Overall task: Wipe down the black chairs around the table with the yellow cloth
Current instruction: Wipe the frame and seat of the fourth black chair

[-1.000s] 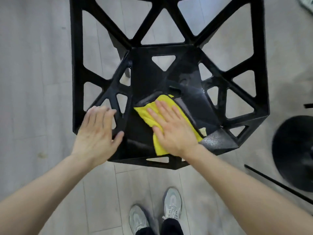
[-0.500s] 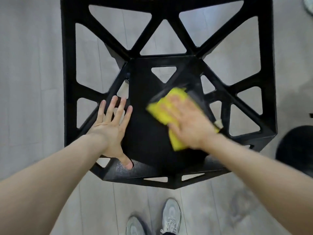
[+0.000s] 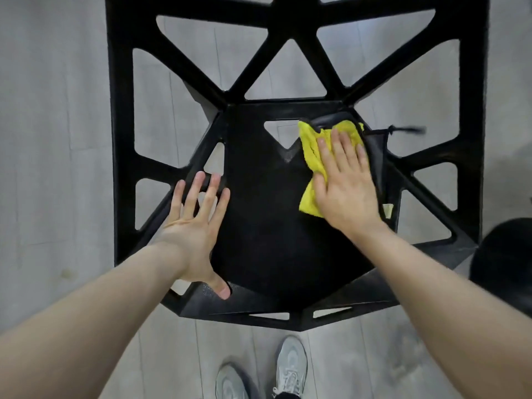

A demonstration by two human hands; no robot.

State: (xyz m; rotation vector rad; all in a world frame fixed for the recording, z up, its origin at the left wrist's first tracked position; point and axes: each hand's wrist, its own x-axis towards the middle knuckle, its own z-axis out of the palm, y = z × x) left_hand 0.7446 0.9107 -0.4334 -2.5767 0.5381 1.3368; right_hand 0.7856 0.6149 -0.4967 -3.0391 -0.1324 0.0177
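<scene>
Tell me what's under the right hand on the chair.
The right hand presses flat on the yellow cloth, which lies on the black chair seat. The hand hides the middle of the cloth.

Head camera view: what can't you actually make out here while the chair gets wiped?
- Black chair: top cut off by the upper edge.
- Yellow cloth: much of it hidden under the right hand.
- Seat under the left hand: covered by the palm.
- Dark round object: cut off at the right edge, unidentifiable.
- Table and other chairs: out of view.

Pale grey floor [image 3: 57, 139] planks run underneath. Two grey sneakers [image 3: 289, 367] stand at the bottom edge. A round black base [image 3: 503, 254] sits at the right edge.
</scene>
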